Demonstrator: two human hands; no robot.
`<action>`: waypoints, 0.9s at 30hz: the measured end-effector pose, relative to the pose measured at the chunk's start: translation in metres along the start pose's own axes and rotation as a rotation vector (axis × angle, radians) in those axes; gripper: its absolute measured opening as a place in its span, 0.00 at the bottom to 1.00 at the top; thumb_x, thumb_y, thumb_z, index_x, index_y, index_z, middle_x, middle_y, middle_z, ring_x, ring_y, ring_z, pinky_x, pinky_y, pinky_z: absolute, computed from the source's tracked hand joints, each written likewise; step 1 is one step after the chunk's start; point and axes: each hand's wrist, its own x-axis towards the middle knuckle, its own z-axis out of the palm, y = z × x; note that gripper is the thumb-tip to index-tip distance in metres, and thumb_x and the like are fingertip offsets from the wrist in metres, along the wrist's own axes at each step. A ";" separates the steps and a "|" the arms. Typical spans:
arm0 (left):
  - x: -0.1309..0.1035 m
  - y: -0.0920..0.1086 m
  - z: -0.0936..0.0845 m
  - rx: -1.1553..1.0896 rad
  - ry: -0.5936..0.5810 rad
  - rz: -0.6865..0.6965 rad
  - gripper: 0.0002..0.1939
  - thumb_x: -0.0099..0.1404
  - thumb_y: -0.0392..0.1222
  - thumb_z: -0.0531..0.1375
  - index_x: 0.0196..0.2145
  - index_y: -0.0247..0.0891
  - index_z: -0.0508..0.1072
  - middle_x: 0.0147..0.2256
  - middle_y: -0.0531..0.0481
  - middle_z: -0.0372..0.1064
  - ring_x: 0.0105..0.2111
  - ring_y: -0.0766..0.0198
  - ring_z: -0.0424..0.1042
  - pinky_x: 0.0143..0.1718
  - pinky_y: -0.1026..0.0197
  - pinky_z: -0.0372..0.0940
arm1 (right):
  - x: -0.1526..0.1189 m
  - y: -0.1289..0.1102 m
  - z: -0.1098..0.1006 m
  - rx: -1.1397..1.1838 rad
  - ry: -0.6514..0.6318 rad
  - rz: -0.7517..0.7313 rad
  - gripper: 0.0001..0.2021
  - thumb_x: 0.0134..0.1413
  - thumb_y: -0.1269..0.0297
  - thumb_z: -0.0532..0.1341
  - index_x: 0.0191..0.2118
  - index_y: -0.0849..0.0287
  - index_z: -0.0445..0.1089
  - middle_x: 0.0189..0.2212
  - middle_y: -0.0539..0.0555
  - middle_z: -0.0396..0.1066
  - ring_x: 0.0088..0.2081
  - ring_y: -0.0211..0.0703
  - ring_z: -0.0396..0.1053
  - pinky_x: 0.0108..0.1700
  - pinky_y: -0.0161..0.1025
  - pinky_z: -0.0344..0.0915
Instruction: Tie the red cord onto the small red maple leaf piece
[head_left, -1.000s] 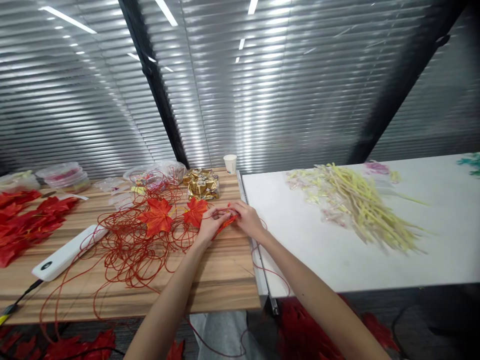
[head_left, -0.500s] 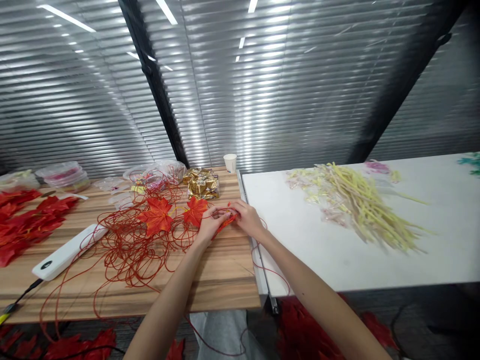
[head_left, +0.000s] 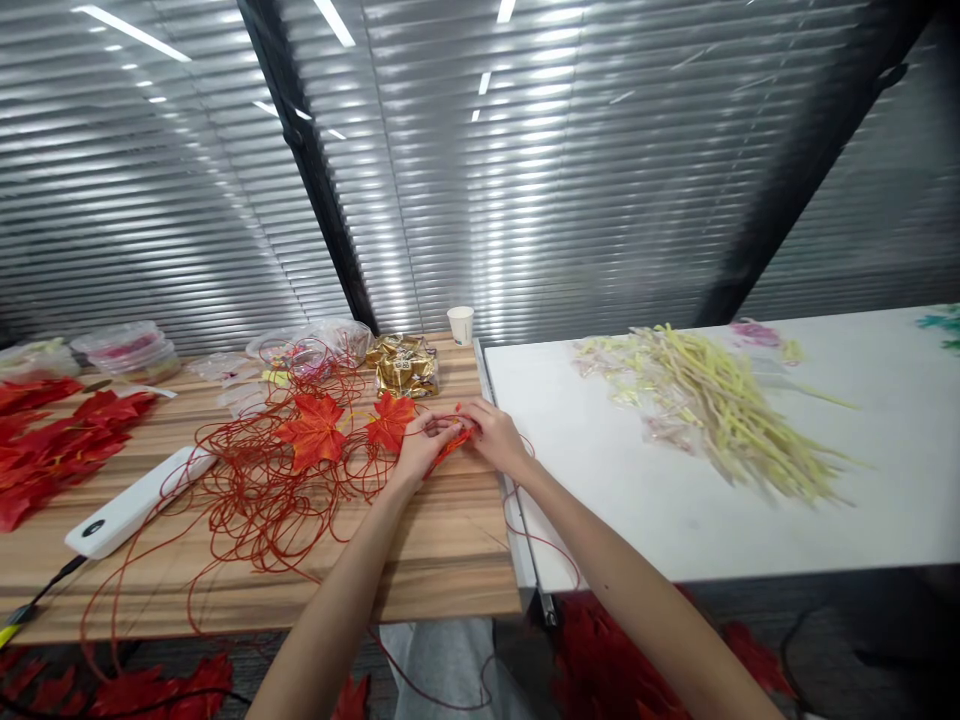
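Observation:
My left hand (head_left: 421, 446) is closed on a red leaf (head_left: 453, 442) near the right end of the wooden table. From the other side, my right hand (head_left: 489, 434) pinches the same leaf and the red cord at it; the fingertips of both hands nearly meet. Just left of my hands lies an orange-red maple leaf (head_left: 391, 421), with a larger one (head_left: 313, 430) further left. Both rest on a loose tangle of red cord (head_left: 255, 490). A strand of cord runs from my right hand over the white table's edge.
A white power strip (head_left: 135, 505) and piled red leaves (head_left: 75, 435) lie left. Behind are plastic tubs (head_left: 131, 352), a gold packet (head_left: 403, 366) and a paper cup (head_left: 461, 326). Yellow stems (head_left: 735, 400) lie on the white table (head_left: 847, 535). More leaves (head_left: 607, 660) are below.

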 end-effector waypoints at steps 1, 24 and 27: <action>0.000 0.000 0.000 -0.003 0.000 -0.001 0.14 0.41 0.37 0.67 0.28 0.32 0.71 0.26 0.51 0.72 0.28 0.68 0.69 0.35 0.64 0.64 | 0.000 0.000 0.000 0.000 0.000 0.001 0.11 0.50 0.80 0.53 0.36 0.58 0.67 0.38 0.53 0.67 0.40 0.41 0.66 0.41 0.35 0.63; 0.000 -0.001 -0.001 0.010 -0.010 0.018 0.13 0.42 0.37 0.67 0.29 0.33 0.71 0.26 0.51 0.72 0.28 0.68 0.69 0.36 0.64 0.64 | 0.000 0.001 0.001 -0.023 -0.006 -0.008 0.11 0.53 0.78 0.52 0.37 0.58 0.67 0.37 0.53 0.67 0.39 0.40 0.66 0.40 0.35 0.62; 0.000 -0.002 -0.001 0.012 -0.014 0.017 0.13 0.43 0.37 0.66 0.29 0.33 0.71 0.26 0.51 0.72 0.29 0.68 0.70 0.36 0.64 0.65 | -0.001 0.001 0.001 -0.023 -0.011 -0.001 0.11 0.52 0.78 0.52 0.37 0.58 0.67 0.37 0.53 0.67 0.39 0.40 0.66 0.39 0.34 0.62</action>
